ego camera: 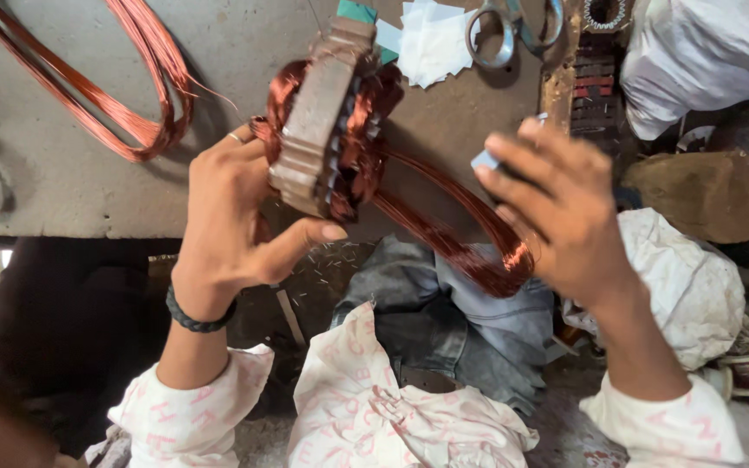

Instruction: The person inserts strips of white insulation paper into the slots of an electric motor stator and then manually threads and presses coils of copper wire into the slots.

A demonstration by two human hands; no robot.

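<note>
Standing tilted on edge above the grey workbench [62, 182], the motor stator [327, 121] sits clamped in the left hand [227, 217] — its copper coil loop [470, 234] trails lower right from the stator to the right hand [565, 212], fingers spread, pinching a small pale slip [485, 159].

Scissors [513, 26] behind stator [327, 121]; wire coil [132, 95] to its left
</note>
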